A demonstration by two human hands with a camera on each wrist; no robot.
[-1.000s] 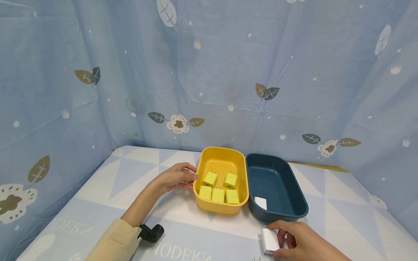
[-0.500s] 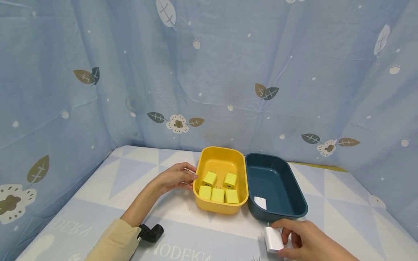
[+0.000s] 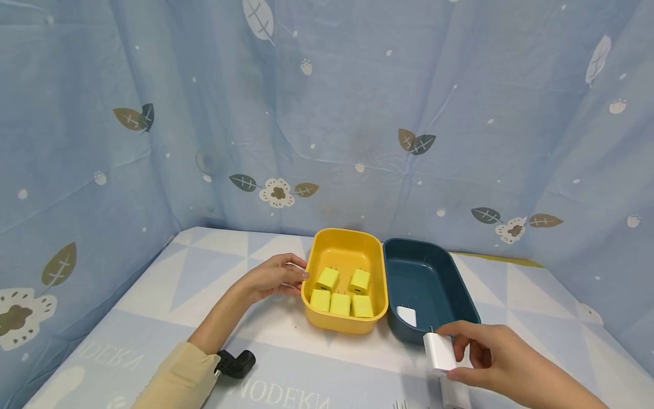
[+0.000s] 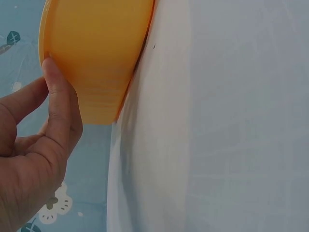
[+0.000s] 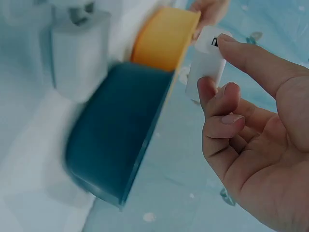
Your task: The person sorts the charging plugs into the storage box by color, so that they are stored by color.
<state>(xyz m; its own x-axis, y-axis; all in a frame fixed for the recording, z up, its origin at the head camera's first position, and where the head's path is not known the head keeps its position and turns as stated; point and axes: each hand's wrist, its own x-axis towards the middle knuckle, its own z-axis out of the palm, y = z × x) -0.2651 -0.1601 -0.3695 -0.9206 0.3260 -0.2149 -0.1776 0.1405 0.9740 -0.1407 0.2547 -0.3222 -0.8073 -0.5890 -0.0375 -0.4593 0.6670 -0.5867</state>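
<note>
My right hand (image 3: 493,363) pinches a white plug-in charger (image 3: 440,352) between thumb and fingers, held up in front of the dark blue bin (image 3: 426,284), prongs pointing away. In the right wrist view the charger (image 5: 205,63) shows a small dark port under the thumb. One white charger (image 3: 407,316) lies inside the blue bin at its near left corner. My left hand (image 3: 276,276) holds the left rim of the yellow bin (image 3: 344,326), seen close up in the left wrist view. Several yellow chargers (image 3: 340,304) sit in that bin.
Below the raised charger another white charger (image 3: 455,393) lies on the table, partly hidden. Metal prongs (image 3: 401,405) show at the bottom edge. Beside the left sleeve is a black device (image 3: 237,363). A blue patterned curtain (image 3: 327,113) stands behind the table.
My right hand has lifted the white charger from the table and carried it up and to the right, near the blue bin's front. The left hand stays at the yellow bin.
</note>
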